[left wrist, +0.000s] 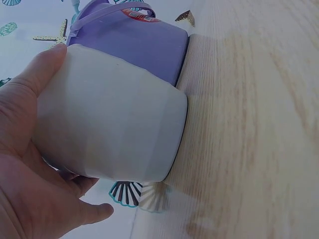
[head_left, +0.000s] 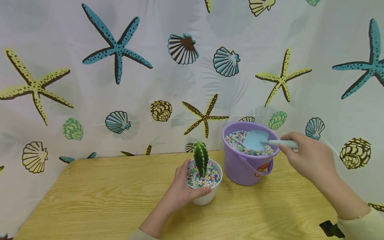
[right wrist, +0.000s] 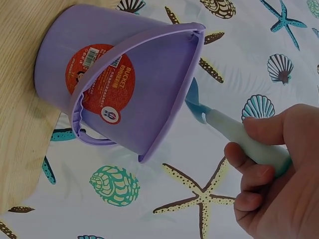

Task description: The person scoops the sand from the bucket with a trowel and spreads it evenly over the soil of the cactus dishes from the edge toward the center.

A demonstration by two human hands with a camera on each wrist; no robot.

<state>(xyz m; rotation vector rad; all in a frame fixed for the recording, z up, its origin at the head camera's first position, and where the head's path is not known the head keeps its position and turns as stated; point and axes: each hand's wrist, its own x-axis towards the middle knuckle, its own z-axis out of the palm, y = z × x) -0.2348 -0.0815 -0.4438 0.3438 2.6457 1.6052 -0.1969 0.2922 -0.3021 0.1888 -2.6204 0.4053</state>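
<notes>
Left hand [head_left: 181,186] grips the white pot [head_left: 207,197] by its side, apparently to steady it; the pot stands upright on the wooden table [head_left: 105,190], farther from the back edge than the purple bucket [head_left: 240,170]. Beads around the cactus [head_left: 200,159] presumably prop it upright. Right hand [head_left: 315,156] holds the pale-blue toy shovel [head_left: 283,144] by its handle, a hold suited to scooping; blade contact with the bucket's beads [head_left: 235,138] cannot be confirmed. Bucket handle hangs down, leaving the mouth accessible. Count: one pot, one cactus, one bucket, one shovel; beads uncountable.
</notes>
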